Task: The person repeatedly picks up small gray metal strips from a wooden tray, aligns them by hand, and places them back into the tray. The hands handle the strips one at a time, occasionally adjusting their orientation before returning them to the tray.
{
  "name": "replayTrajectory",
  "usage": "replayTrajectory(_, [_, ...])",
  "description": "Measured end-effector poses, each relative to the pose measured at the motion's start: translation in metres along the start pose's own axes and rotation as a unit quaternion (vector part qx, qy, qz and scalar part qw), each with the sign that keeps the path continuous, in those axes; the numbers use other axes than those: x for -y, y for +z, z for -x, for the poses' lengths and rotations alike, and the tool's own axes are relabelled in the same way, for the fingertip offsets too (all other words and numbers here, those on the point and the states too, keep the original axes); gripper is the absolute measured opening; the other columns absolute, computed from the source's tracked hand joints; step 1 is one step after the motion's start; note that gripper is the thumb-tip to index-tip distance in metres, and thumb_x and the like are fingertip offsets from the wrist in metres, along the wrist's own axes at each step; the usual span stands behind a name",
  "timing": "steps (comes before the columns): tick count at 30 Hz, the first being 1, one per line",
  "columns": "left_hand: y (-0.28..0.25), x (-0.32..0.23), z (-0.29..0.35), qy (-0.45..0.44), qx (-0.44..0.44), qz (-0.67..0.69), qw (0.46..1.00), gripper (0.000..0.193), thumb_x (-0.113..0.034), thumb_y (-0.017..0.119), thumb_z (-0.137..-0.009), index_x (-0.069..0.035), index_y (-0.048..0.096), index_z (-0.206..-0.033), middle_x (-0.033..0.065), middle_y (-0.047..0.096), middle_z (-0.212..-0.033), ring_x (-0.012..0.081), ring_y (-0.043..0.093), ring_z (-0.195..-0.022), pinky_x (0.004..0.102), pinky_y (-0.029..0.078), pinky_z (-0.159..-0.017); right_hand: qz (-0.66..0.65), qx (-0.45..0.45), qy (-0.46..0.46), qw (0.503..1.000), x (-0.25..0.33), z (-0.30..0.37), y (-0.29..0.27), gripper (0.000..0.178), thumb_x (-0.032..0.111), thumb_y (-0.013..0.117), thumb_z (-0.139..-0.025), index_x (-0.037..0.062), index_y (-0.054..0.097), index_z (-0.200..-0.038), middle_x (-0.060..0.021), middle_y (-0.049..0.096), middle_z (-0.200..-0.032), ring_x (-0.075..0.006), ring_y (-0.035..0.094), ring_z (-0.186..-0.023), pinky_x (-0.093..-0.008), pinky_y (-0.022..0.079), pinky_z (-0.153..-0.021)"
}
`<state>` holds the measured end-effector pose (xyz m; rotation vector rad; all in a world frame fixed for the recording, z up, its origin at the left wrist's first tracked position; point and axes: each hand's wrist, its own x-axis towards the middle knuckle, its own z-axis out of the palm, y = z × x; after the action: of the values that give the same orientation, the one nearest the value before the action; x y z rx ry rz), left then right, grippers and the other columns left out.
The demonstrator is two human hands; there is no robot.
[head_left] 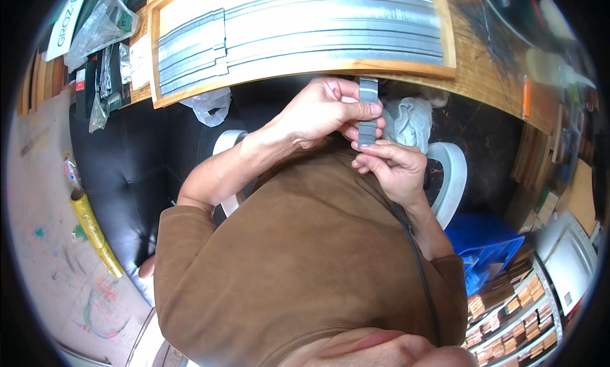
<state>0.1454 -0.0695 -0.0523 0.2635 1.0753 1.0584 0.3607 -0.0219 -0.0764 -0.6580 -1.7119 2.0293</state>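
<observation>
A narrow bundle of thin grey metal strips (367, 133) is held upright in front of my chest, just below the table's near edge. My left hand (324, 109) is closed on its upper part, the thumb lying across the front and fingertips showing at the right side. At the bundle's lower end, the thumb and fingers of my right hand (397, 167) pinch it. Beyond my hands, a shallow wooden tray (448, 30) holds long rows of similar grey metal strips (330, 27), with a shorter block of them at its left.
The tray rests on a wooden table (476, 49). Clear plastic bags (105, 33) and boxes crowd its left end. White chair armrests (450, 183) flank me. A whitish cloth (412, 122) hangs beyond my right hand. A blue bin (486, 240) stands at right, a yellow roll (95, 233) at left.
</observation>
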Motion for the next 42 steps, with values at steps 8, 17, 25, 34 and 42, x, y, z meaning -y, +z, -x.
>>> replayTrajectory(8, [-0.001, 0.0, 0.0, -0.006, -0.004, -0.011, 1.0, 0.023, -0.018, 0.075, -0.096, -0.003, 0.074, -0.113, 0.0109, 0.078, -0.099, 0.0172, 0.076, -0.094, 0.0269, 0.062, -0.074, 0.053, 0.003, 0.0, 0.999, -0.003, -0.01, -0.005, 0.012, -0.007, 0.075, -0.087, -0.0029, 0.077, -0.099, -0.0122, 0.078, -0.092, -0.0168, 0.075, -0.082, -0.0274, 0.061, -0.073])
replayTrajectory(17, [0.005, 0.029, 0.01, 0.095, 0.016, -0.117, 0.989, 0.016, -0.013, 0.073, -0.098, -0.001, 0.077, -0.109, 0.0041, 0.077, -0.089, 0.0046, 0.065, -0.075, 0.0198, 0.049, -0.062, 0.043, -0.031, 0.092, 0.994, 0.026, -0.059, -0.034, 0.04, 0.035, 0.057, -0.108, -0.0006, 0.073, -0.111, -0.0005, 0.065, -0.084, -0.0036, 0.053, -0.067, -0.0186, 0.045, -0.058])
replayTrajectory(25, [0.013, 0.041, 0.015, 0.143, -0.036, -0.15, 0.978, 0.015, -0.014, 0.073, -0.098, -0.001, 0.078, -0.101, 0.0017, 0.076, -0.083, 0.0022, 0.058, -0.067, 0.02, 0.047, -0.059, -0.047, 0.056, 0.125, 0.989, 0.018, -0.073, -0.02, 0.023, 0.016, 0.067, -0.102, -0.0047, 0.073, -0.094, -0.0029, 0.068, -0.07, -0.0065, 0.062, -0.059, -0.0214, 0.05, -0.049])
replayTrajectory(34, [0.019, 0.035, 0.016, 0.181, -0.049, -0.146, 0.971, 0.015, -0.014, 0.071, -0.099, 0.0, 0.077, -0.1, 0.001, 0.074, -0.08, 0.0023, 0.059, -0.069, 0.0192, 0.048, -0.061, -0.117, 0.067, 0.124, 0.983, 0.011, -0.07, -0.025, 0.014, 0.01, 0.069, -0.099, -0.0016, 0.071, -0.107, -0.0016, 0.069, -0.083, -0.0038, 0.061, -0.065, -0.0185, 0.048, -0.055])
replayTrajectory(42, [0.015, 0.035, 0.017, 0.156, -0.043, -0.112, 0.98, 0.016, -0.015, 0.072, -0.099, 0.0, 0.077, -0.101, 0.0047, 0.077, -0.084, 0.0041, 0.065, -0.07, 0.0199, 0.051, -0.06, -0.148, 0.049, 0.16, 0.975, 0.011, -0.071, -0.014, 0.018, 0.011, 0.069, -0.098, -0.0026, 0.069, -0.109, -0.0023, 0.069, -0.082, -0.0034, 0.06, -0.063, -0.0181, 0.047, -0.052])
